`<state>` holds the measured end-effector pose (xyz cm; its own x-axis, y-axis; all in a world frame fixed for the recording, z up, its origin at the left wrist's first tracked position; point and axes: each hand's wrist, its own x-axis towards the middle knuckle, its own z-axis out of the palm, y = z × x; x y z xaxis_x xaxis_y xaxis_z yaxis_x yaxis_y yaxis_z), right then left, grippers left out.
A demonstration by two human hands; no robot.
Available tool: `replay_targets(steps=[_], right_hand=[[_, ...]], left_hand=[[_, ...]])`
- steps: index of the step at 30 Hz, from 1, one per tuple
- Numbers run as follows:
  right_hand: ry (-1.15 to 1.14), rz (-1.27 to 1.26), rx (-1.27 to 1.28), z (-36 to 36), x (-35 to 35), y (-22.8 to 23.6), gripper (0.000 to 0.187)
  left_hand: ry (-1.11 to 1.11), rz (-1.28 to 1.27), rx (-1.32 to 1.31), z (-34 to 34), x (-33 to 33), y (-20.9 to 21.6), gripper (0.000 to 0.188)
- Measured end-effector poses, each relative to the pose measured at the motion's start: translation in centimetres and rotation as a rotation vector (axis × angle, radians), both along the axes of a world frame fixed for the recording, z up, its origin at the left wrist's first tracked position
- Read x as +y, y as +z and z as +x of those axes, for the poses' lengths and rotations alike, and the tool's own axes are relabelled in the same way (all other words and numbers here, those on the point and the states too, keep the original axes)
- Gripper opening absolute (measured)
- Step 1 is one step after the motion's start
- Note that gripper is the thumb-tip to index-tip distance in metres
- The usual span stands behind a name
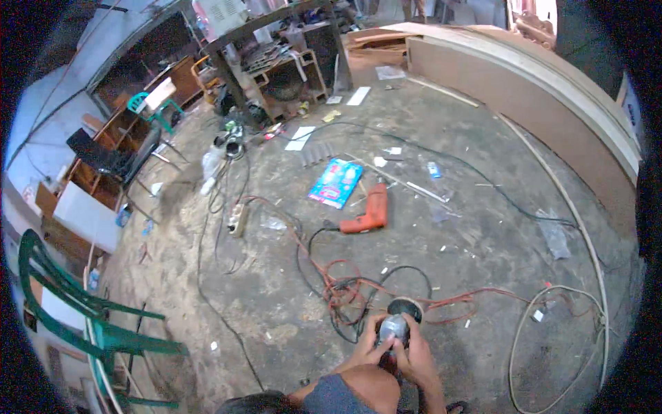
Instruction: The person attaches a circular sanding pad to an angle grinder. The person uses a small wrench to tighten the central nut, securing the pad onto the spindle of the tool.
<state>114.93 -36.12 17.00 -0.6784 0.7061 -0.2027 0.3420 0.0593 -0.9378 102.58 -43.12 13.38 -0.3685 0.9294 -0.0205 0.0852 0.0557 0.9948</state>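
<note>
Low in the view, in front of my body, I hold an angle grinder (394, 327) with a rounded grey metal head. Its round disc (405, 308), dark with a paler rim, sticks out on the far side. My left hand (366, 350) wraps the tool from the left, the thumb on the grey head. From the other side my right hand (418, 353) grips it, its thumb close to the left one. The rest of the tool's body is mostly hidden by my hands and knee. Beyond the disc lie tangled orange and black cords (341, 286) on the concrete floor.
An orange power drill (369, 214) lies ahead, beside a blue printed packet (336, 183). A power strip (237, 219) sits to its left. Green plastic chair (103, 331) stands at near left. Long boards (517, 96) line the right; a pale hose (586, 241) curves along the floor there.
</note>
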Motion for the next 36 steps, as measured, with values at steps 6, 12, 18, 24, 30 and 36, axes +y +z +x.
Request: replay_targets(steps=[6,12,18,24,30,36], right_hand=[[-0.04,0.159,0.234,0.1,0.9,-2.9,0.049],[-0.075,-0.081,0.421,0.8,0.5,-5.7,0.049],[0.019,-0.133,0.36,0.2,-1.0,-5.7,0.051],[0.035,-0.071,0.241,-1.2,-0.9,-1.2,0.049],[0.031,0.118,0.298,-2.2,-0.6,-1.9,0.048],[-0.084,0.219,0.077,-0.2,-1.2,-3.1,0.045]], left_hand=[[0.099,-0.014,0.059,0.6,-0.2,-0.3,0.046],[-0.13,0.043,0.311,-2.3,-1.9,-4.8,0.053],[-0.006,-0.131,0.04,-3.0,-3.9,0.6,0.037],[0.168,-0.049,0.119,-2.5,-3.4,0.3,0.037],[0.241,-0.039,0.206,-3.0,-3.0,0.1,0.039],[0.211,0.042,0.055,0.2,-0.8,-2.3,0.042]])
